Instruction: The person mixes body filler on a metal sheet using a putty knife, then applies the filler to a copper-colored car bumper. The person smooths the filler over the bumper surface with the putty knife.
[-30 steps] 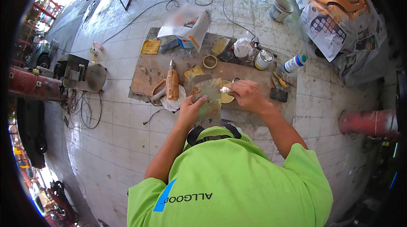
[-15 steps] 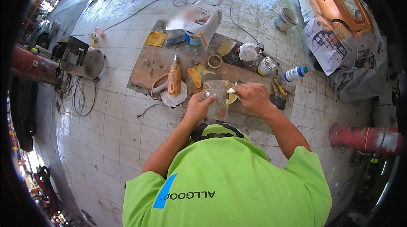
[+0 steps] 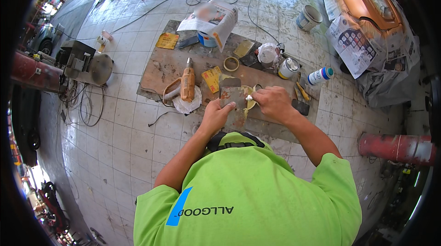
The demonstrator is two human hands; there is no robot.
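Note:
My left hand (image 3: 216,116) grips the left edge of a flat, stained metal plate (image 3: 233,95), its thumb lying on top. My right hand (image 3: 274,103) is closed at the plate's right edge, pinching a small item with a white tip (image 3: 249,98). The fingers hide the rest of that item. Yellowish material (image 3: 249,104) shows under the tip; I cannot tell whether it lies on the plate or behind it. Left of my hands, an orange heat gun (image 3: 187,85) rests partly on a crumpled white sheet (image 3: 189,103). A yellow sandpaper sheet (image 3: 211,79) lies beyond the plate.
A stained board (image 3: 158,69) on the tiled floor carries a tape roll (image 3: 231,64), a newspaper-topped blue can (image 3: 207,40) and an open-topped tin (image 3: 288,68). A bottle (image 3: 320,76) lies right. Farther off are a bucket (image 3: 309,18), a compressor (image 3: 87,64) and an orange car panel (image 3: 367,2).
My right hand has shifted slightly left with the white tip, and more yellowish material shows beside the plate. The newspaper on the blue can has flopped lower on its right side.

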